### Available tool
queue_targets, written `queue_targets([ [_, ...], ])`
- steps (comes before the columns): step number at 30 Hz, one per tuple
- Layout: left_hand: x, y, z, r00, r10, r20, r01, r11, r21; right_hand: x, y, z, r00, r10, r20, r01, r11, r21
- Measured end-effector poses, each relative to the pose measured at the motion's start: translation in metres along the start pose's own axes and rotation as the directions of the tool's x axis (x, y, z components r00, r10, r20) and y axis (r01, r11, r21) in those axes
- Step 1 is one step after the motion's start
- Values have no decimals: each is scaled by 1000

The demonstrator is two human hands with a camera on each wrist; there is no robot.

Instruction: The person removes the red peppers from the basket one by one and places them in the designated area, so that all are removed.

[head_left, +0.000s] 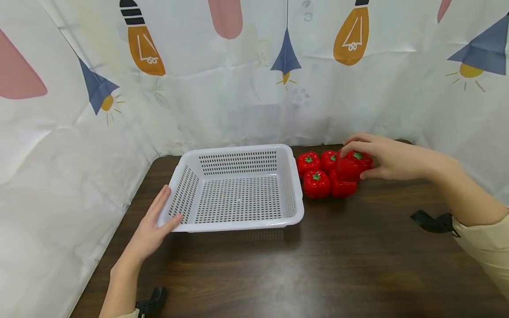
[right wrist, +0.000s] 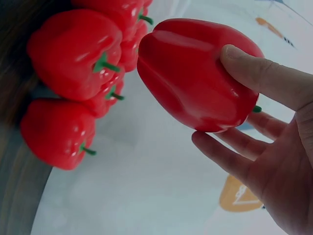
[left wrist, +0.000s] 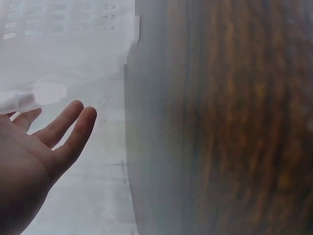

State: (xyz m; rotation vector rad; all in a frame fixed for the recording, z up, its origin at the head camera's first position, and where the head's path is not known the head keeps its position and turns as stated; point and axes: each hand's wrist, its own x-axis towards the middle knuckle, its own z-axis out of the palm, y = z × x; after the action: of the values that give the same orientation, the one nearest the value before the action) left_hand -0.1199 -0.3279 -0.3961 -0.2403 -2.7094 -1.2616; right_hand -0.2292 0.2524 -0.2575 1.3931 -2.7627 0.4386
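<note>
My left hand [head_left: 150, 232] is at the front left corner of a white perforated plastic basket [head_left: 238, 225], thumb over the rim and fingers along the left side. In the left wrist view the visible fingers [left wrist: 77, 134] of that hand extend fairly straight beside the pale basket wall [left wrist: 63, 54]; its thumb is out of sight there. My right hand [head_left: 391, 158] grips a glossy red bell pepper [head_left: 351, 165] between thumb and fingers. The right wrist view shows this pepper [right wrist: 190, 73] held above several other red peppers [right wrist: 73, 54] with green stems.
Those other peppers [head_left: 316, 184] sit clustered against the basket's right side on a dark wood table [head_left: 318, 269]. Behind the table hangs a white curtain [head_left: 238, 101] printed with lamps and bulbs. Dark devices [head_left: 433, 221] are strapped at both wrists.
</note>
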Motion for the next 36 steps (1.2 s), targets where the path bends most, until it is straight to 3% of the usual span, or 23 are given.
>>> queue_targets([
  [17,0,2,0,1000,-5,-2,5,1000,11,-38,23,6,997,54,-52,-54,999,-5],
  [22,0,1,0,1000,-1,-1,1,1000,13,-48,34,19,993,104,-57,-104,995,6],
  [29,1,1,0,1000,-2,-2,2,1000,15,-60,49,36,992,87,-86,-84,996,43],
  [36,1,-1,1,1000,5,-9,-5,1000,30,-65,58,51,993,107,-40,-103,991,82],
])
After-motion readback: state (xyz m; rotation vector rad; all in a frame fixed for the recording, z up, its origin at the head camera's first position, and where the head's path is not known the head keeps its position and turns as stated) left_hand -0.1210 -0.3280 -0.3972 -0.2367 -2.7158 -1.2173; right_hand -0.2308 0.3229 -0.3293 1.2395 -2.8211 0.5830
